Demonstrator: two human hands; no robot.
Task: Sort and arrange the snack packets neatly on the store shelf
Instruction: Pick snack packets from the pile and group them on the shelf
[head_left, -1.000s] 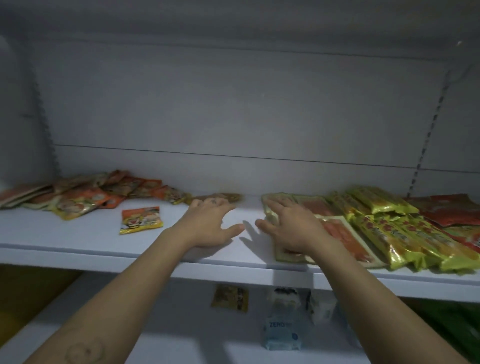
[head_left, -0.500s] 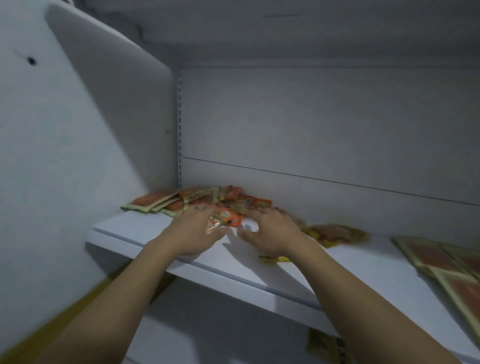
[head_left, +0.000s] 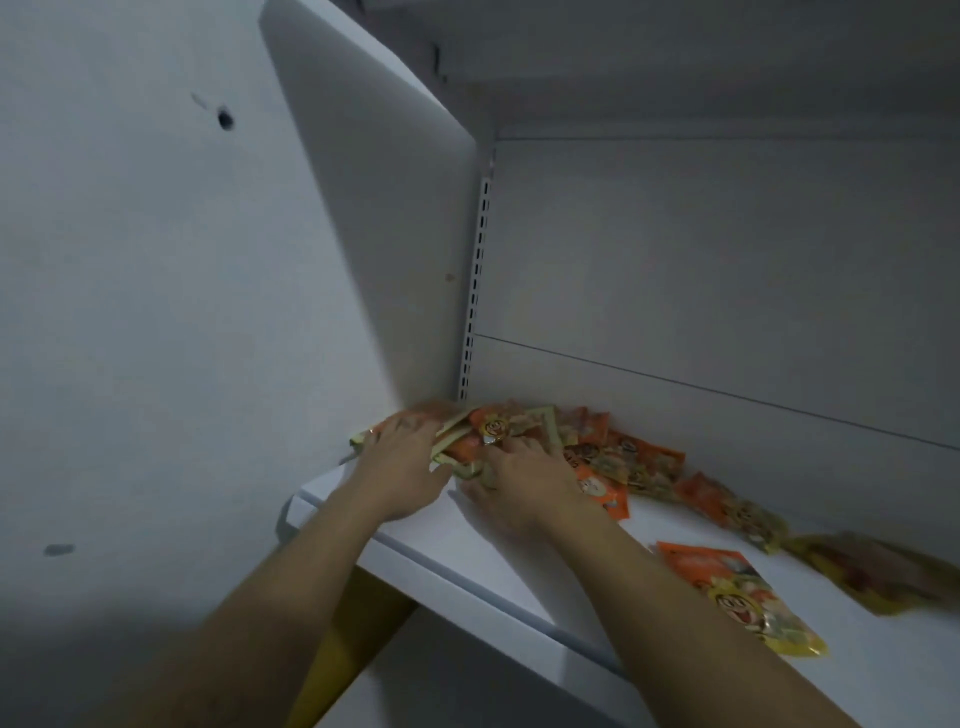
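Observation:
A heap of orange and green snack packets lies in the far left corner of the white shelf. My left hand rests on the heap's left side, its fingers closed over some packets. My right hand presses on the heap from the right, fingers curled onto packets. More orange packets trail to the right along the back. One orange and yellow packet lies alone near the shelf's front. A blurred yellow packet sits at the far right.
The shelf unit's white side panel stands close on the left, with a slotted upright in the corner. The back panel rises behind the packets. A yellow surface shows below the shelf's front edge.
My view and both hands have swung left, from the shelf's middle to its left corner. Both hands now sit on the orange packet heap, pushed further into the corner than half a second ago.

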